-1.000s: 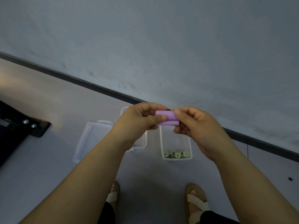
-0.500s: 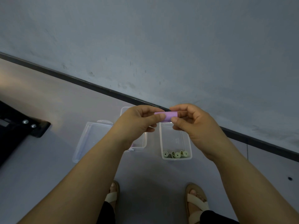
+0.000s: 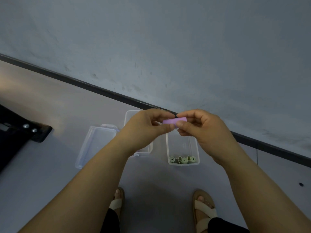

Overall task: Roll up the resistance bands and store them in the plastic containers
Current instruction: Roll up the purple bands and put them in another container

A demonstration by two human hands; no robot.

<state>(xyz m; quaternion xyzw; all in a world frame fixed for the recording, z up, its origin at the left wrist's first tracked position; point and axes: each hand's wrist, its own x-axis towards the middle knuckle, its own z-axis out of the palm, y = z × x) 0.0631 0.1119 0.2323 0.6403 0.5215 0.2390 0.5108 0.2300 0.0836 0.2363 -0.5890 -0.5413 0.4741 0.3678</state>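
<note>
A small purple resistance band (image 3: 173, 121), rolled tight, is held in the air between both hands. My left hand (image 3: 144, 130) pinches its left end and my right hand (image 3: 200, 130) pinches its right end. Below them on the floor stands a clear plastic container (image 3: 183, 148) with several rolled green bands (image 3: 182, 160) at its near end. A second clear container (image 3: 133, 118) lies partly hidden behind my left hand. Its contents are mostly out of sight.
A clear lid (image 3: 96, 145) lies on the grey floor left of the containers. A black metal base with bolts (image 3: 25, 132) sits at the far left. A dark skirting strip (image 3: 101, 91) runs along the wall. My sandalled feet (image 3: 203, 209) stand near the bottom edge.
The purple band has become a narrower, tighter roll between my fingers. Both hands stayed at about the same spot above the containers.
</note>
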